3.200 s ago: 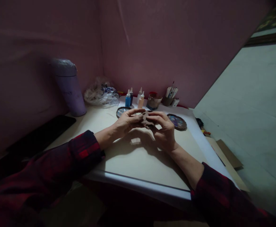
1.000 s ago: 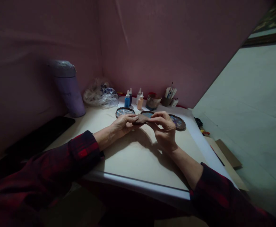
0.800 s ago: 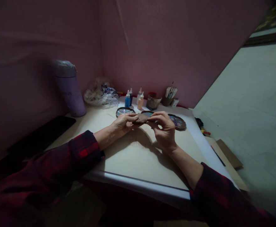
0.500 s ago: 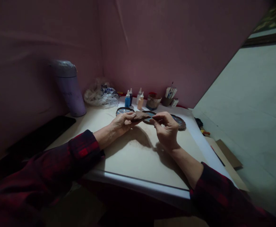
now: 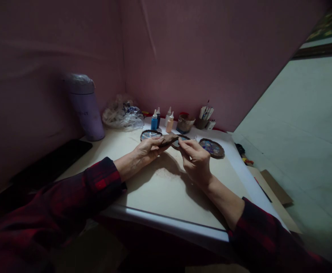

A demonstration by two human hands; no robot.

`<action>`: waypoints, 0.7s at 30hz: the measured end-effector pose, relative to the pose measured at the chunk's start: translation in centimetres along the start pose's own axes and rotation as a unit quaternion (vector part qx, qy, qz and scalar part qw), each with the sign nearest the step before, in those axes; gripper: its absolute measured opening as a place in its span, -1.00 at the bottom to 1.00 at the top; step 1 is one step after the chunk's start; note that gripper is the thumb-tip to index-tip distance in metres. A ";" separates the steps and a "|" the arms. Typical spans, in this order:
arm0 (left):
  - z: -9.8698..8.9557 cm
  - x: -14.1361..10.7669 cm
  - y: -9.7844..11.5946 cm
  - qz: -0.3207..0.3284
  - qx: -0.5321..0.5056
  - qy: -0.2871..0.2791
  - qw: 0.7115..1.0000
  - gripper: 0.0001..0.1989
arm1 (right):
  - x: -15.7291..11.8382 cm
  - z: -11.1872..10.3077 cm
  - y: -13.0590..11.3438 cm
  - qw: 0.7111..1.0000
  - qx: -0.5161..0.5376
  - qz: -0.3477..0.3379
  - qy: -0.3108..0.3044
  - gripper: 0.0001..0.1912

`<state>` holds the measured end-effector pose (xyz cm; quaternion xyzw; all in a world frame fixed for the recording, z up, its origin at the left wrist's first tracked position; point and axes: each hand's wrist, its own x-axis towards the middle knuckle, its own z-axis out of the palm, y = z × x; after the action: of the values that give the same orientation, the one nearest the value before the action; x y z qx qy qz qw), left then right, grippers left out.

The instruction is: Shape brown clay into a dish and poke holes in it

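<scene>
My left hand (image 5: 145, 152) holds a flat, dark brown piece (image 5: 167, 140) between thumb and fingers, tilted above the table. At the right edge of that piece, my right hand (image 5: 196, 158) has its thumb and fingertips pinched together; whether they grip its edge or something small is hidden. Behind the hands lie three brown-rimmed discs: one with blue and white (image 5: 151, 134) at the left, a bluish one (image 5: 182, 140) partly covered in the middle, and one with blue and purple colours (image 5: 211, 147) at the right.
Small bottles, among them a blue one (image 5: 154, 122), stand at the back beside a brown pot (image 5: 185, 123) and a holder (image 5: 201, 122) with pens. A purple tumbler (image 5: 88, 113), plastic bag (image 5: 123, 115) and black flat object (image 5: 52, 161) are left.
My right hand has moved left and now meets the edge of the brown piece. The right disc is more exposed. The brown piece has tilted slightly.
</scene>
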<state>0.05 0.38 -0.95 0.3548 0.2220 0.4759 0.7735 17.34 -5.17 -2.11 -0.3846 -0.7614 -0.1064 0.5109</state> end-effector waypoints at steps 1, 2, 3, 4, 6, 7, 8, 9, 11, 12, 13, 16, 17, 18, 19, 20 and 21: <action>0.0 0.0 -0.1 0.003 0.002 -0.001 1.000 -0.81 | -0.1 0.0 0.0 1.000 -0.018 -0.007 -0.010 -0.57; 0.0 -0.1 -0.1 0.006 0.003 -0.004 1.000 -0.80 | -0.1 0.0 0.0 0.999 -0.036 -0.014 -0.019 -0.54; 0.0 -0.2 -0.2 0.005 0.005 -0.008 1.000 -0.79 | -0.1 0.0 0.0 0.998 -0.054 -0.023 -0.028 -0.51; 0.1 -0.2 -0.3 0.001 0.007 -0.013 1.000 -0.79 | -0.1 0.1 0.0 0.996 -0.073 -0.031 -0.037 -0.49; 0.1 -0.3 -0.4 -0.007 0.009 -0.024 1.000 -0.79 | -0.1 0.1 0.0 0.991 -0.114 -0.048 -0.054 -0.47; 0.1 -0.3 -0.4 -0.010 0.009 -0.025 1.000 -0.79 | -0.1 0.1 0.0 0.988 -0.134 -0.054 -0.062 -0.48; 0.1 -0.3 -0.4 -0.011 0.009 -0.023 1.000 -0.80 | 0.0 0.1 0.0 0.984 -0.152 -0.058 -0.070 -0.48; 0.1 -0.3 -0.3 -0.009 0.008 -0.019 1.000 -0.80 | 0.0 0.1 0.0 0.981 -0.165 -0.059 -0.077 -0.49; 0.1 -0.2 -0.2 -0.002 0.007 -0.009 1.000 -0.81 | 0.1 0.1 -0.1 0.980 -0.174 -0.060 -0.081 -0.52; 0.0 -0.2 -0.2 0.001 0.007 -0.005 1.000 -0.81 | 0.1 0.0 -0.2 0.981 -0.166 -0.058 -0.077 -0.54; 0.0 -0.2 -0.1 0.002 0.009 -0.005 1.000 -0.81 | 0.1 -0.1 -0.3 0.985 -0.150 -0.050 -0.067 -0.56; -0.2 -0.2 0.0 0.004 0.014 -0.013 1.000 -0.80 | 0.3 -0.2 -0.7 0.998 -0.063 0.006 0.000 -0.66; -0.2 -0.2 0.0 0.007 0.016 -0.016 1.000 -0.80 | 0.4 -0.2 -0.8 0.999 -0.034 0.032 0.023 -0.70; -0.2 -0.2 0.0 0.006 0.019 -0.018 1.000 -0.81 | 0.5 -0.2 -0.7 0.997 -0.009 0.058 0.040 -0.74; -0.2 -0.2 0.0 0.003 0.022 -0.016 1.000 -0.83 | 0.5 -0.2 -0.6 0.995 0.013 0.083 0.049 -0.75; -0.2 -0.2 0.0 -0.005 0.025 -0.012 1.000 -0.84 | 0.6 -0.1 -0.5 0.993 0.033 0.105 0.049 -0.73; -0.1 -0.3 0.0 -0.014 0.027 -0.005 1.000 -0.85 | 0.6 0.0 -0.3 0.990 0.053 0.120 0.044 -0.71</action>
<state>-0.15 0.19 -1.00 0.3751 0.2360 0.4572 0.7711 17.00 -5.11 -1.47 -0.4406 -0.6910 -0.0210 0.5727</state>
